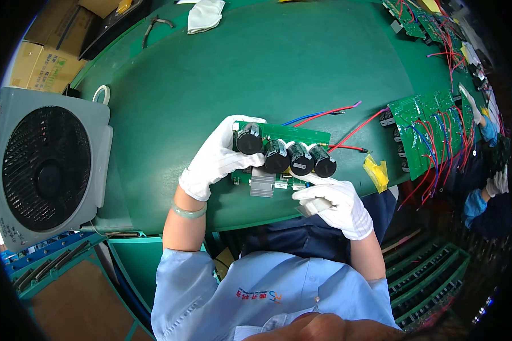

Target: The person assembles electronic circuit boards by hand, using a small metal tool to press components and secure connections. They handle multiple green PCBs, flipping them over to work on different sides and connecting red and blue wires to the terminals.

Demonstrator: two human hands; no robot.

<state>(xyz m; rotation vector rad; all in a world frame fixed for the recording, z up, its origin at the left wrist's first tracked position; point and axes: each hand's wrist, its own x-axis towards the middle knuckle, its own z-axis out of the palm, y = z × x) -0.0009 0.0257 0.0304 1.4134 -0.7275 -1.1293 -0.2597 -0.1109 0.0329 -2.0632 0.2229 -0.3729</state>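
My left hand (217, 156), in a white glove, grips the left end of a green circuit board (307, 135). Several black cylindrical capacitors (276, 156) stand out from the board, and a silver finned heat sink (261, 183) sits below them. Red and blue wires (324, 113) trail off its far right side. Just below the board's right end, my right hand (338, 206), also gloved, has its fingers closed round a small pale piece (316, 206); its kind I cannot make out. The thumb and forefinger lie close to the lowest capacitors.
A grey box fan (48, 170) stands at the left. Yellow tape (376, 172) lies right of the board. More wired circuit boards (432, 133) are stacked along the right, where another person's gloved hands (498, 183) show. A white glove (205, 15) and pliers (155, 28) lie at the back.
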